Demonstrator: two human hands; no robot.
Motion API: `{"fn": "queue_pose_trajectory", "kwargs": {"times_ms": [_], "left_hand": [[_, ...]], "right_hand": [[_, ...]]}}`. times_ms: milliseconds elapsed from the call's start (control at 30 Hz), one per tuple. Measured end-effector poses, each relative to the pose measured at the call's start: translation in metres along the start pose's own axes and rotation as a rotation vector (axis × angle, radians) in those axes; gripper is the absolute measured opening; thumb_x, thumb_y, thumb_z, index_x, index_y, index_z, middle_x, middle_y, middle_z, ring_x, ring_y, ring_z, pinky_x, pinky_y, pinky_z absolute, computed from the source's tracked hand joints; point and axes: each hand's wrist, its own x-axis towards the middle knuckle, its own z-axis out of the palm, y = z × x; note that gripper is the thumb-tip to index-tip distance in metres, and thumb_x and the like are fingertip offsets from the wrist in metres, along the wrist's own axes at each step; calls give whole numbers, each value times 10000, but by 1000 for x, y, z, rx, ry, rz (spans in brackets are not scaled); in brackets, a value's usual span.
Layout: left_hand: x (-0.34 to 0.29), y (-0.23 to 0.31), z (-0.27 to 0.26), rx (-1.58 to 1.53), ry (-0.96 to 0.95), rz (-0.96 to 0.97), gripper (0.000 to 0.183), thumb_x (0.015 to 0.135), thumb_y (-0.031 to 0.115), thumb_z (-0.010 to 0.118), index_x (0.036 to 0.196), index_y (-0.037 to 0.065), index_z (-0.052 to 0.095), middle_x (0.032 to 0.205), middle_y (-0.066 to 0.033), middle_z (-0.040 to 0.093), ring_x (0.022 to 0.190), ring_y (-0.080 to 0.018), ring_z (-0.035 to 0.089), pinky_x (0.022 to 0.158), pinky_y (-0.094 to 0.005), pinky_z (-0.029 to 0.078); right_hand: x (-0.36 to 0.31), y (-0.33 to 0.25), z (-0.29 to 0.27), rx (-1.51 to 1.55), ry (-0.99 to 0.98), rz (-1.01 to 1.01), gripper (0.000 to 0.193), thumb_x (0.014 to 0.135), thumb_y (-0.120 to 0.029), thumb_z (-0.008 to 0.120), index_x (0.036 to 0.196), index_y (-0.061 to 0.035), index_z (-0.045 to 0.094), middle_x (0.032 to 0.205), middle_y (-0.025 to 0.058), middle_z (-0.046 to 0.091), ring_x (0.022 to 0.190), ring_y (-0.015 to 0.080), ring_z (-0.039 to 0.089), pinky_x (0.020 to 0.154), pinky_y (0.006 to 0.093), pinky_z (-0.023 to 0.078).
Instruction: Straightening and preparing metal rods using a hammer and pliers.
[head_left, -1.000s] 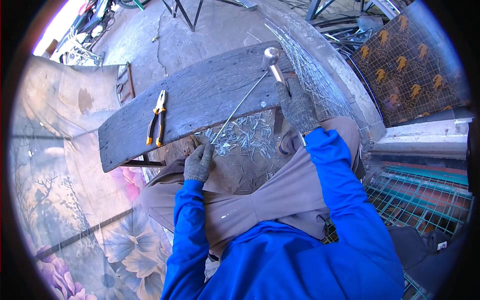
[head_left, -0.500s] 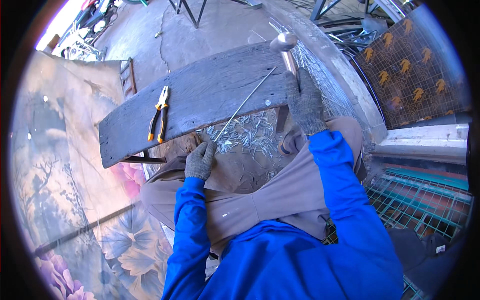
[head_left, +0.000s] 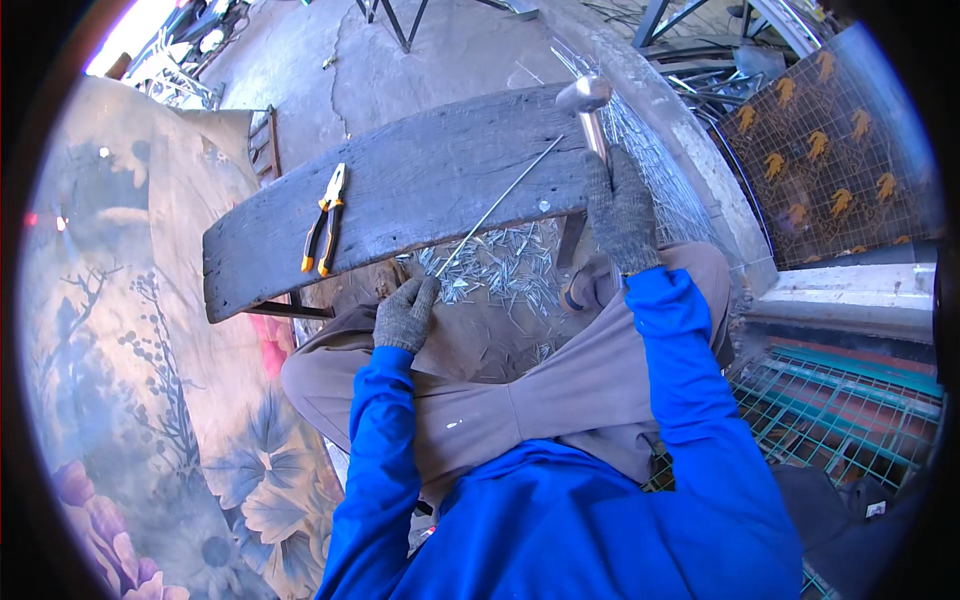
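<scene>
My left hand (head_left: 406, 311), in a grey knit glove, is closed on the near end of a thin metal rod (head_left: 505, 195). The rod slants up to the right, its far part over the dark wooden bench (head_left: 430, 160). My right hand (head_left: 624, 215), gloved alike, is wrapped round the handle of a hammer (head_left: 588, 97). The hammer's rounded metal head is raised beyond the fingers, near the bench's right end. Pliers (head_left: 326, 222) with black and orange handles lie on the bench's left part, touched by neither hand.
Many short cut metal pieces (head_left: 500, 265) litter the floor under the bench's near edge. Long thin rods (head_left: 655, 150) lie in a bundle to the right. A floral sheet (head_left: 180, 330) covers the left side. Green wire mesh (head_left: 830, 410) stands at the lower right.
The whole view has shifted slightly, moving bench, pliers and both hands a little in the picture. Both grips stay the same; the hammer is still raised.
</scene>
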Motion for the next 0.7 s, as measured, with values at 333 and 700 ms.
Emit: {"fn": "queue_pose_trajectory", "kwargs": {"times_ms": [333,700], "left_hand": [[1,0,3,12,-15,-42,453,988,473,572,1022,39,698,913,-215,683,871,-402,657,780,-438,497],[2,1,2,-2,-36,-28,486,986,505,558,1032,39,687,920,-215,679,879,-403,654,789,-435,497]], "right_hand": [[-9,29,22,2,-200,80,275,1016,-287,569,951,-20,566,827,238,604,792,429,626,695,475,473],[-16,-5,4,25,-160,-3,310,1014,-325,568,1035,-17,598,837,231,617,801,414,637,705,484,484]]}}
